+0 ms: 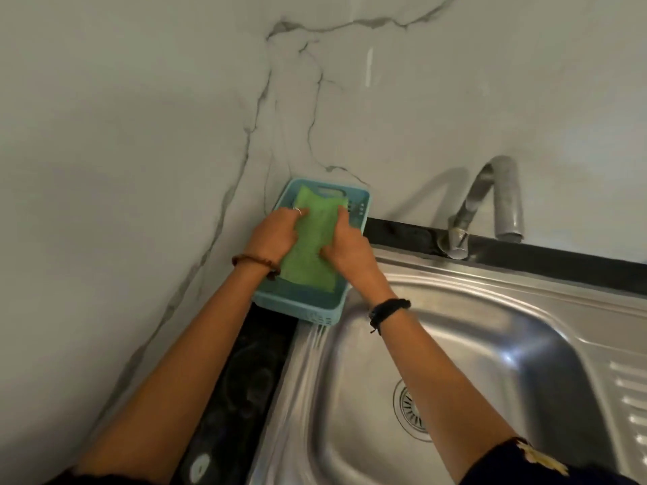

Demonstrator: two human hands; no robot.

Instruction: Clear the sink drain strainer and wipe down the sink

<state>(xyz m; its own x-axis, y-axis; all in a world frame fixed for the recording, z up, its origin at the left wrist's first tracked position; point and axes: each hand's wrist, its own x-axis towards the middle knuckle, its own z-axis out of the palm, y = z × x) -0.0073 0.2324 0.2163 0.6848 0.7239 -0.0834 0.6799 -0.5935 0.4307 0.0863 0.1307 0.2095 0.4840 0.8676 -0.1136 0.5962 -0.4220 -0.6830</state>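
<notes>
A green cloth (311, 239) lies folded in a light blue plastic basket (301, 302) at the sink's back left corner. My left hand (275, 232) grips the cloth's left edge, fingers curled on it. My right hand (345, 245) holds its right edge, thumb pressing on top. The steel sink (490, 344) fills the lower right. Its round drain strainer (411, 409) sits in the basin floor, partly hidden behind my right forearm.
A steel faucet (490, 204) rises at the back of the sink, spout arching right. A black countertop strip (241, 397) runs left of the sink. Marbled white walls meet in a corner behind the basket. A ribbed drainboard (630, 397) lies at far right.
</notes>
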